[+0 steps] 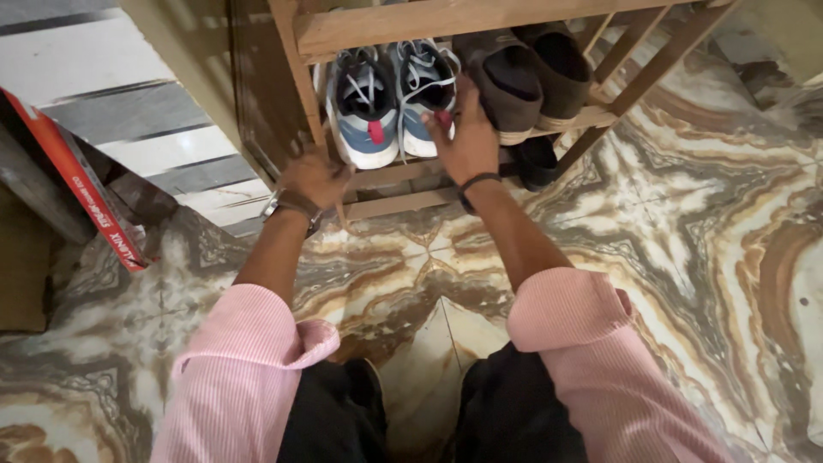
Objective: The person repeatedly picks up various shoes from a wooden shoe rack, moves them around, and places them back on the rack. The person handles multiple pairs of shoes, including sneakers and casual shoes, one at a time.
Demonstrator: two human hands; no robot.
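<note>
A wooden shoe rack stands ahead of me on the marble floor. On its shelf sit two grey-blue sneakers with white soles: the left sneaker and the right sneaker. My right hand, with a dark band on its wrist, rests on the toe of the right sneaker, fingers spread. My left hand, wearing a wristwatch, grips the rack's left upright near the lower rail. A pair of dark slip-on shoes sits beside the sneakers on the right.
A black shoe sits on the lower level of the rack. A red box edge leans at the left by a striped wall. Patterned marble floor spreads to the right. My knees in dark trousers are at the bottom.
</note>
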